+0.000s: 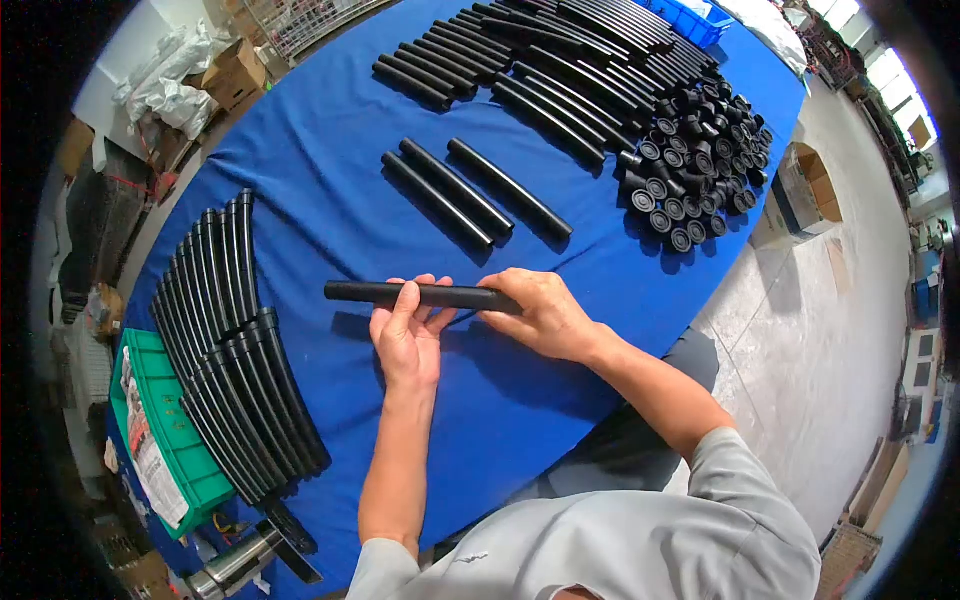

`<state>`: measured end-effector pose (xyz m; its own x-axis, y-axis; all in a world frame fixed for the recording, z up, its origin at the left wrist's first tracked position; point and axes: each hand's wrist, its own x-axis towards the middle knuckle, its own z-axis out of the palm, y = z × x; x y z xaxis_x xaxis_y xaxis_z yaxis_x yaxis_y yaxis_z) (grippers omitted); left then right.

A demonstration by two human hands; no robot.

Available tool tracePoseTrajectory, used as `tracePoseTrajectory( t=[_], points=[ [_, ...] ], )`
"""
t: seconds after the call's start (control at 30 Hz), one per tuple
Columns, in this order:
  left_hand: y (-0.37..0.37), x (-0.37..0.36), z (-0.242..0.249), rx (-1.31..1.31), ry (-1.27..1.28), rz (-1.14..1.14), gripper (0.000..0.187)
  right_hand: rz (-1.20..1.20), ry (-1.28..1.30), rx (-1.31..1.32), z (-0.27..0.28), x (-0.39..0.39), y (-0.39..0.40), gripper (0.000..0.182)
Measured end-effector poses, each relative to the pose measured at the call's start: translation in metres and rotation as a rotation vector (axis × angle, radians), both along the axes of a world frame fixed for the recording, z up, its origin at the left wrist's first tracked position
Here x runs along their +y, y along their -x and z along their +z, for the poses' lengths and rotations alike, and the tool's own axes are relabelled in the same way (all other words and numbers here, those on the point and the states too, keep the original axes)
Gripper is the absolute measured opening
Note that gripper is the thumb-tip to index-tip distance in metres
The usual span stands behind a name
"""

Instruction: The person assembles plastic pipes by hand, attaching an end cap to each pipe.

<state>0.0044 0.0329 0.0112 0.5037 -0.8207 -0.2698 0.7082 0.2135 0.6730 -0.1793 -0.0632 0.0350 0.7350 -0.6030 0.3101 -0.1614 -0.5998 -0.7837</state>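
Observation:
A black tube (450,296) lies level across both my hands above the blue cloth. My left hand (408,335) holds it from below near the middle, thumb over the front. My right hand (540,312) is wrapped round the tube's right end and hides that end. Beyond my hands, three loose black tubes (455,190) lie slanting on the cloth. A heap of black round caps (700,160) sits to the upper right. On the left, rows of black tubes (215,270) with wider collars at their upper ends lie side by side.
Many more black tubes (545,60) cover the far part of the blue table (300,130). A green crate (180,430) and a metal cylinder (240,565) stand at the lower left. A blue bin (700,25) is at the far edge; an open cardboard box (800,195) stands beyond the right edge.

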Motion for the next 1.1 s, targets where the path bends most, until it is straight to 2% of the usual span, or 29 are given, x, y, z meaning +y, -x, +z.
tracePoseTrajectory(
  t=[0.17,0.27,0.3,0.43,0.53,0.57,0.67,0.87,1.1],
  points=[
    [-0.001,-0.003,0.004,0.011,0.065,-0.011,0.019,-0.087,0.157,0.000,-0.004,0.006,-0.003,0.034],
    [-0.002,-0.003,0.007,0.017,0.114,-0.017,0.025,-0.077,0.434,-0.002,-0.008,0.005,-0.003,0.038],
    [-0.007,0.000,0.000,0.024,0.139,-0.043,0.026,-0.064,0.426,0.011,-0.008,0.006,-0.004,0.039],
    [-0.015,0.001,-0.010,0.015,0.226,-0.124,0.027,0.061,-0.059,0.023,0.001,0.006,0.000,0.038],
    [-0.006,-0.001,-0.001,0.053,0.176,-0.099,0.026,0.022,-0.054,-0.019,-0.003,0.004,-0.001,0.036],
    [-0.004,-0.004,0.003,0.072,0.145,-0.075,0.026,-0.035,0.072,0.038,0.001,0.008,-0.001,0.035],
    [-0.012,0.000,-0.007,0.066,0.130,-0.141,0.022,-0.041,0.218,0.009,-0.004,0.010,-0.001,0.035],
    [-0.010,0.000,-0.010,0.042,0.133,-0.120,0.014,-0.065,0.212,0.040,-0.005,0.012,-0.007,0.036],
    [-0.007,0.000,-0.005,0.076,0.112,-0.102,0.016,-0.072,0.217,0.057,0.004,0.015,-0.008,0.038]
  ],
)
